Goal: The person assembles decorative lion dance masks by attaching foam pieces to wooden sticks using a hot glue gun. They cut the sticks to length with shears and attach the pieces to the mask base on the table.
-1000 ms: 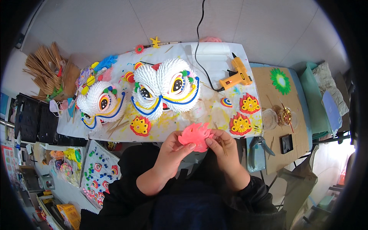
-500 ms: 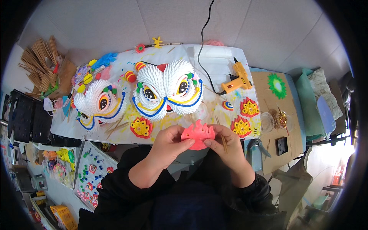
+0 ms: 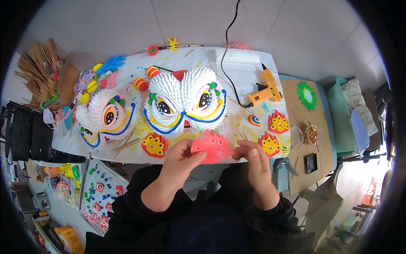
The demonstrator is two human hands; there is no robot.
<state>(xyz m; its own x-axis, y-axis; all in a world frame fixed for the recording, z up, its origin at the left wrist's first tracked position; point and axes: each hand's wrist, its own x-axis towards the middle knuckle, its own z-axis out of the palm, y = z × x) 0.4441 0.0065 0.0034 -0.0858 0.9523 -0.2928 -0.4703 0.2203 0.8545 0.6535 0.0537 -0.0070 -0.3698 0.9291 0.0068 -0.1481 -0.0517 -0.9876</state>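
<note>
My left hand (image 3: 179, 163) pinches a flat, flame-shaped red piece (image 3: 211, 148), thumb on its face and fingers behind. It is held up over the near table edge, its jagged points upward. My right hand (image 3: 256, 165) is closed at the piece's right edge, fingertips at or very near it. Tips of thin wooden sticks (image 3: 243, 136) show above the right fingers; their lower part is hidden by the hand. Beyond the hands stands a white lion-head mask (image 3: 186, 97) with blue and yellow trim. A second white mask (image 3: 108, 116) is left of it.
An orange glue gun (image 3: 266, 91) with a black cord lies at the right. Red-and-yellow flame ornaments (image 3: 278, 122) lie nearby, another (image 3: 154, 144) by the masks. A tray of small coloured parts (image 3: 101, 192) is low left. Scissors (image 3: 291, 167) lie right.
The red piece has moved slightly left and tilted, now held by my left hand. My right hand has released its grip on the face and shifted to the right edge.
</note>
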